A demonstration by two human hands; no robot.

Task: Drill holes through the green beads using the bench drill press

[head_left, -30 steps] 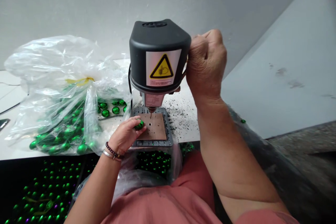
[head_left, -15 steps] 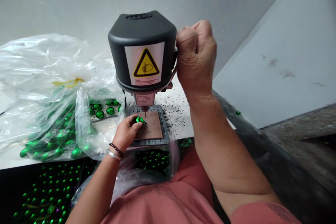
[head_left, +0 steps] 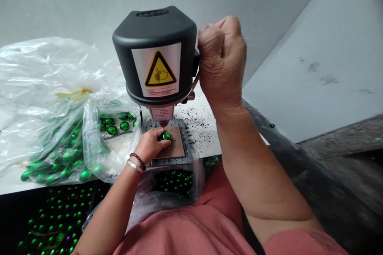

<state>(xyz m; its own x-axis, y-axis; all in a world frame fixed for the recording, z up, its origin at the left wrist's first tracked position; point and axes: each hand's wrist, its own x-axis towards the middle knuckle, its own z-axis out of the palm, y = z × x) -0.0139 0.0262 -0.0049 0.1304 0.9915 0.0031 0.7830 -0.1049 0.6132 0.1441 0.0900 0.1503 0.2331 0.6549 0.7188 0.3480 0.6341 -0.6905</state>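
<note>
A black-headed drill press (head_left: 122,55) with a yellow warning triangle stands in front of me. Raised at its right side, my right hand (head_left: 224,57) is closed around the lever (head_left: 195,82), whose grip the fingers hide. Below the head, my left hand (head_left: 150,144) pinches a shiny green ball (head_left: 166,136) between thumb and fingers on a brown board (head_left: 176,148). Right above the ball is the thin drill bit (head_left: 163,128); whether it touches the ball I cannot tell. The board lies on the grey slotted base (head_left: 187,150).
To the left, a clear plastic bag (head_left: 38,75) with a yellow tie holds many green balls. More green balls (head_left: 112,130) lie behind its edge. Dark shavings (head_left: 203,127) litter the white tabletop. Below the table edge, many small green balls (head_left: 60,215) show against black.
My left hand has moved the green ball slightly right, under the drill bit. My right hand stays on the lever. The view has shifted a little, so the drill head appears further left.
</note>
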